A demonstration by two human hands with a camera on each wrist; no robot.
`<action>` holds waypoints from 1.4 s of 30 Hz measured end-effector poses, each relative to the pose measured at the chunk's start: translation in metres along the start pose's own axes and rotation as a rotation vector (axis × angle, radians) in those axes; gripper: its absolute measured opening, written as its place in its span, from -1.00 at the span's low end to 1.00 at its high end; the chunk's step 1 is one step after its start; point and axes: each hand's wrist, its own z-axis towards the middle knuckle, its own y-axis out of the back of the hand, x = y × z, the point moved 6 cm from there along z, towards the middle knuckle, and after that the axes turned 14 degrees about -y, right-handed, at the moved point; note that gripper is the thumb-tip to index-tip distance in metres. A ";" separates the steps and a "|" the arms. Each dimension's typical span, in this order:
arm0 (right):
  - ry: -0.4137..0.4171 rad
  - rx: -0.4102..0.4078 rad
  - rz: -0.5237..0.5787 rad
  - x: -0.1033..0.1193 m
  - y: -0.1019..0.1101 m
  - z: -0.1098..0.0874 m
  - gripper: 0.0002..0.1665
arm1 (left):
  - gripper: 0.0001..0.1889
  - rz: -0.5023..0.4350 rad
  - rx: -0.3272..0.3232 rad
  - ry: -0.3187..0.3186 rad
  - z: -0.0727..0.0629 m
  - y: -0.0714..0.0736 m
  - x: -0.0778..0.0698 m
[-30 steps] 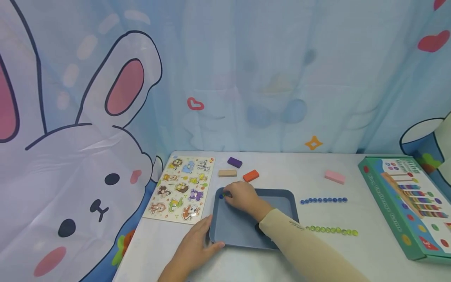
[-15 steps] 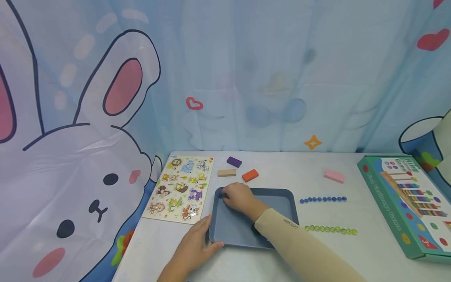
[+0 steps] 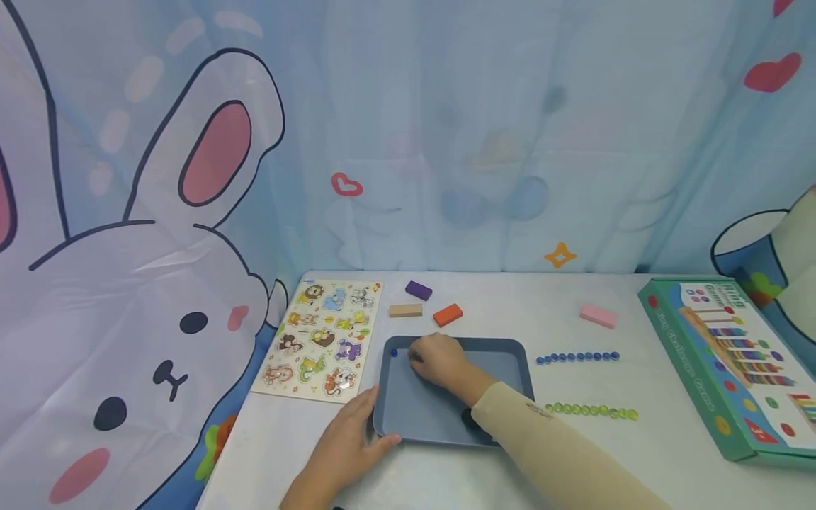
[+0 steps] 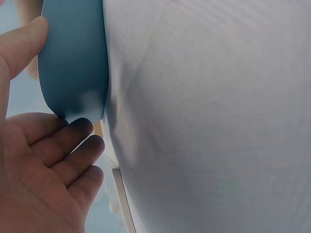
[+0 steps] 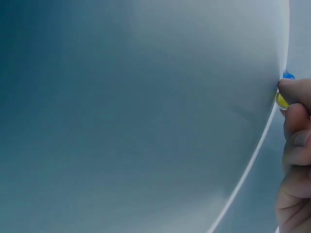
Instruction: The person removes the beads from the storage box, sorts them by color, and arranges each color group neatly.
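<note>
My left hand (image 3: 347, 440) spans the near left corner of the blue-grey tray (image 3: 414, 418), its thumb and fingertips against the outside of the wall. In the left wrist view the fingers (image 4: 73, 155) lie loosely extended by that wall (image 4: 73, 63). My right hand (image 3: 440, 360) is over the tray's far left part and pinches a clear yellow glass marble (image 5: 282, 101) between thumb and fingers. A blue marble (image 3: 394, 352) lies in the tray's far left corner, a little left of the right fingertips. The right forearm hides part of the tray and a dark item (image 3: 468, 419).
Right of the tray lie a row of blue marbles (image 3: 579, 358) and a row of yellow-green marbles (image 3: 593, 410). Purple (image 3: 418, 290), tan (image 3: 405, 310), orange (image 3: 448, 314) and pink (image 3: 598, 316) blocks lie behind. An animal puzzle board (image 3: 319, 340) is left, a green game box (image 3: 733, 368) right.
My right hand first works close against the blue marble, then shifts slightly right, leaving that marble in plain sight in the corner. The left hand keeps its place at the tray.
</note>
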 end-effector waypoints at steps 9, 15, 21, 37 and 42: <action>0.025 -0.097 0.087 -0.009 0.029 -0.020 -0.83 | 0.09 -0.006 0.019 0.012 0.002 0.000 0.001; -0.036 -0.130 0.117 -0.030 0.057 -0.031 -0.82 | 0.09 -0.009 0.022 0.017 0.001 0.002 -0.002; -0.083 -0.182 0.126 -0.065 0.092 -0.047 -0.79 | 0.10 -0.004 0.000 -0.002 0.000 0.000 -0.001; -0.114 -0.426 0.126 -0.153 0.147 -0.105 -0.79 | 0.07 0.002 -0.011 -0.008 -0.002 -0.002 0.002; -0.175 -0.456 0.108 -0.184 0.150 -0.130 -0.80 | 0.07 0.007 -0.010 -0.009 -0.001 -0.002 0.003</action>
